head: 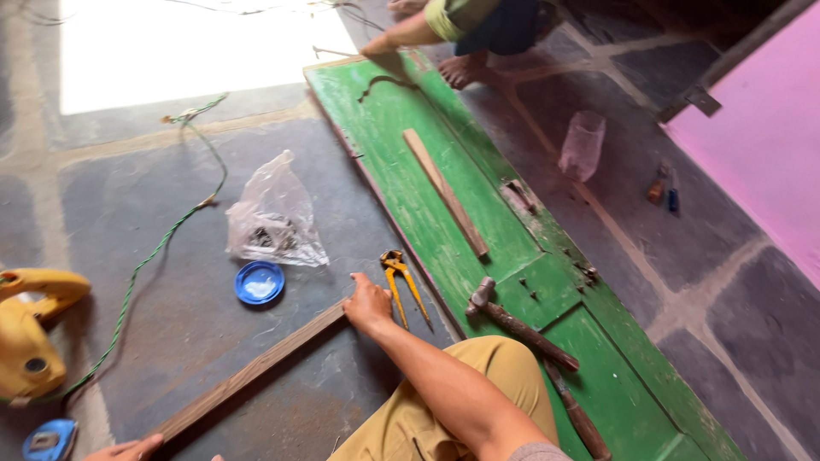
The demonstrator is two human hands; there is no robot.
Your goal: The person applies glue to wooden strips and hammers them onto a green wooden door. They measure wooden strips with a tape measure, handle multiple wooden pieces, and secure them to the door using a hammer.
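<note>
- Hands at both ends of a long wooden strip (248, 374) pin it flat against the stone floor (171, 213); such a hold at each end would keep the piece from sliding or twisting.
- Right hand (367, 303) rests on the far end of the strip, fingers curled down over its end and closed on the wood, with the forearm reaching out over a bent knee in tan trousers.
- Left hand (126, 448) shows only at the bottom edge, lying against the near end of the strip; how far its fingers close around the wood cannot be told.
- The strip is narrow, straight and brown with a visible grain, running diagonally from lower left up to the right hand, flat on the floor.
- Yellow-handled pincers (401, 282) lie just beside the right hand, between it and a green door panel (410, 179), within easy reach.
- A hammer (517, 324) with a wooden handle lies on the green panel close to the knee; a second, shorter wooden slat (444, 192) lies further up the same panel.
- A crumpled clear plastic bag (273, 213) and a round blue lid (259, 282) sit near the strip's far end.
- A yellow power tool (30, 333) with a green cord (162, 239) sits at the left edge.
- Another person (461, 26) crouches at the panel's far end, one hand on it.
</note>
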